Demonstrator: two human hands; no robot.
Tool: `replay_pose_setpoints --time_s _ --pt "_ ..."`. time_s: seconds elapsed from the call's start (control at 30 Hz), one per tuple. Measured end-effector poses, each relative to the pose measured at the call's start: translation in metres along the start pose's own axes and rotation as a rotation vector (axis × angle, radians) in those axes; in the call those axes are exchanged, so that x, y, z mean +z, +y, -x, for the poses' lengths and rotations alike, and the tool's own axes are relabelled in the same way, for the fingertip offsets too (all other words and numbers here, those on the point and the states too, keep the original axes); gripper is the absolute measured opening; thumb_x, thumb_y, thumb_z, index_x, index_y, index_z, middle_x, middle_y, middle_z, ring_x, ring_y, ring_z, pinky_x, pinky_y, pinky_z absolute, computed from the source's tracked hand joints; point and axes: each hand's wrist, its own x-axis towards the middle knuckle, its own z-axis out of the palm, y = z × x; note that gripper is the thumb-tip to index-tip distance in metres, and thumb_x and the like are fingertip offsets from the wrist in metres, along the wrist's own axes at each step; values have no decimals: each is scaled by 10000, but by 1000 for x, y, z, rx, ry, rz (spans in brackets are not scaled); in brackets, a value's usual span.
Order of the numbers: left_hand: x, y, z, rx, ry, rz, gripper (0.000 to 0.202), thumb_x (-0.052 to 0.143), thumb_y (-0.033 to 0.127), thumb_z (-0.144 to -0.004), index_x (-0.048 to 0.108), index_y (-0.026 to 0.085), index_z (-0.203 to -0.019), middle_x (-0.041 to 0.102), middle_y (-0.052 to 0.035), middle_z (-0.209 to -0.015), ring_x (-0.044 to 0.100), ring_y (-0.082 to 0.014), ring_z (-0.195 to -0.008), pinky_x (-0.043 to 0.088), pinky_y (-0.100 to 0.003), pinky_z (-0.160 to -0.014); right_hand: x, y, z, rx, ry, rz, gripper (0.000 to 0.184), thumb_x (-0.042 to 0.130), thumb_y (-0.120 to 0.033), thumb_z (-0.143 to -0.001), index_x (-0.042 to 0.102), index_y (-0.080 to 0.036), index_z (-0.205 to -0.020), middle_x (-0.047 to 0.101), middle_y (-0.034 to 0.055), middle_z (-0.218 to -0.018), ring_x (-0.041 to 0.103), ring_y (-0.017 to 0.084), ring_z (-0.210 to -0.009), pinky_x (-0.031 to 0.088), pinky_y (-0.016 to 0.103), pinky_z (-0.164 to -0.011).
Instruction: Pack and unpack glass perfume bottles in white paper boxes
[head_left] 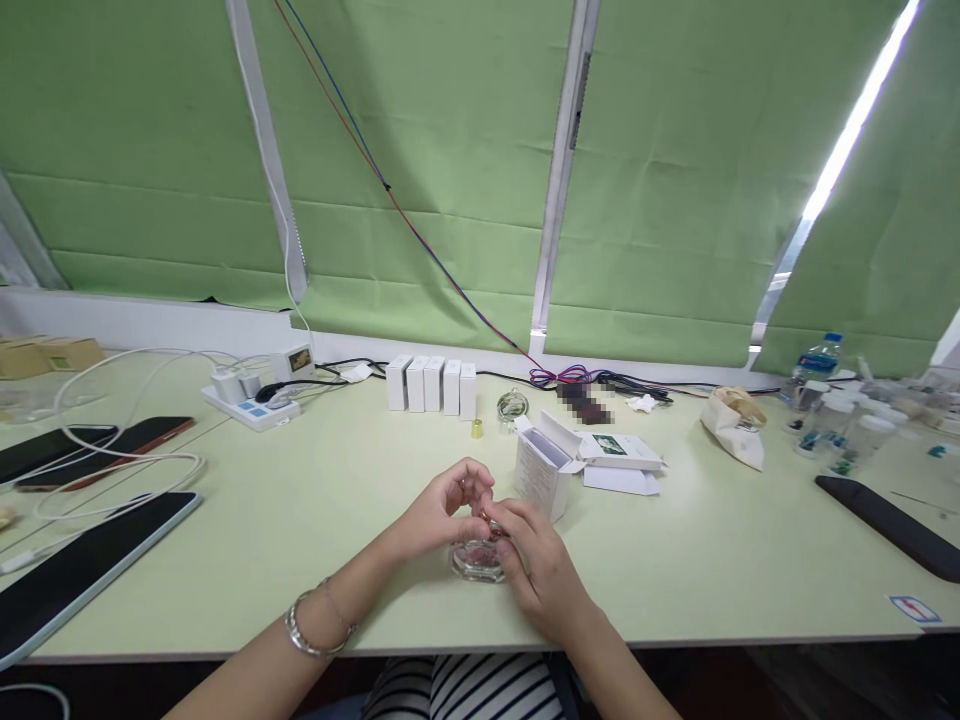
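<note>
A small clear glass bottle (477, 560) with a pinkish inside stands near the front edge of the pale green table (300, 540). My left hand (444, 512) curls over its top, fingers pinched at the neck. My right hand (538, 566) wraps the bottle's right side, fingertips meeting the left at a small cap or stopper (486, 520) that I cannot make out clearly. Just behind stands an open white box (541, 470) with its flap up.
A row of white boxes (431, 384), a gold cap (476, 430) and a round glass bottle (512, 405) stand behind. A power strip (251, 402), cables, phones and a tablet (82, 565) lie left. A flat box (621, 452), paper bag (735, 425), jars and dark phone (889, 520) lie right.
</note>
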Motion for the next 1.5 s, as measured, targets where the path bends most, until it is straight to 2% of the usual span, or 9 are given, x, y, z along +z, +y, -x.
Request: replay_pose_setpoints --time_s 0.2,0.27,0.4,0.57,0.63,0.9,1.2,1.5 --pt "-1 2 0 -34 -8 -111 418 780 394 -611 503 175 -835 513 23 -761 458 -115 -713 366 -233 -679 1 2 1 12 -18 26 413 381 -144 -897 398 -255 -1294 544 76 -1119 509 185 -1032 459 353 -876" --pt "-1 3 1 -27 -14 -121 477 770 479 -584 515 173 -845 507 17 -762 458 -125 -716 367 -240 -681 1 2 2 20 -28 29 414 376 -145 -900 390 -261 -1296 542 72 -1125 505 181 -1037 455 352 -881" --pt "0 7 1 0 22 -66 558 556 685 -672 529 161 -861 497 -4 -749 458 -129 -678 377 -244 -636 1 2 2 27 -65 48 436 391 -170 -896 355 -255 -1322 533 81 -1142 505 197 -1034 462 365 -863" --pt "3 9 2 -48 16 -68 410 601 557 -736 513 161 -800 474 20 -698 437 -102 -616 346 -206 -553 1 1 1 39 -99 40 442 433 -184 -879 344 -246 -1307 529 90 -1147 516 213 -995 479 372 -814" --pt "3 9 2 -48 9 -66 408 597 554 -740 512 159 -797 469 22 -692 424 -97 -605 337 -203 -544 1 1 1 53 -108 30 442 444 -175 -873 346 -247 -1298 537 87 -1140 521 211 -985 477 370 -813" --pt "3 7 2 -40 -27 -62 361 583 511 -771 507 158 -775 459 22 -702 415 -101 -630 338 -214 -584 4 2 3 57 -169 41 542 510 -145 -837 301 -248 -1326 560 78 -1121 542 202 -960 478 358 -806" --pt "-1 9 1 -23 -85 -139 312 661 432 -726 510 160 -729 494 13 -724 463 -119 -685 365 -234 -650 2 1 1 105 -188 -88 550 492 -128 -842 307 -285 -1335 552 54 -1119 529 189 -976 466 343 -829" --pt "-6 5 -2 -32 -123 26 308 725 381 -684 526 147 -668 490 16 -724 489 -104 -673 368 -222 -616 -1 -1 0 161 -206 -150 535 482 -113 -842 340 -299 -1323 544 33 -1106 519 168 -984 451 310 -850"
